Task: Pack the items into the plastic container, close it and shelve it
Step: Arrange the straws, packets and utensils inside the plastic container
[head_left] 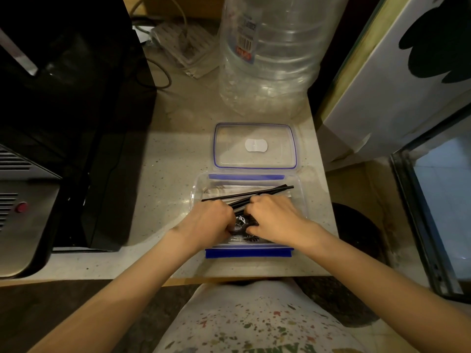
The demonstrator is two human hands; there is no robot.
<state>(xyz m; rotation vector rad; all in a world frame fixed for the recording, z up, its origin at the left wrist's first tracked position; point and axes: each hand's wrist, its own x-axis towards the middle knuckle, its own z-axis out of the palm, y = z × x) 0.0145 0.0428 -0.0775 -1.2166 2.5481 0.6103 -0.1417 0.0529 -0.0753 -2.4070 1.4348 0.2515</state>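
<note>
A clear plastic container (299,186) with blue clips stands open on the speckled counter. Inside lie long black straws (265,192) slanting across it and a small dark wrapped item (239,222). My left hand (211,220) and my right hand (275,217) are both inside the container, fingers curled around the dark wrapped item and the near ends of the straws. The clear lid (254,146) with a blue seal and a white patch lies flat on the counter just behind the container.
A big clear water bottle (275,54) stands behind the lid. A black appliance (63,123) fills the left side. A white panel (395,85) leans at the right, past the counter's edge. Cables and a flat packet (183,47) lie at the back.
</note>
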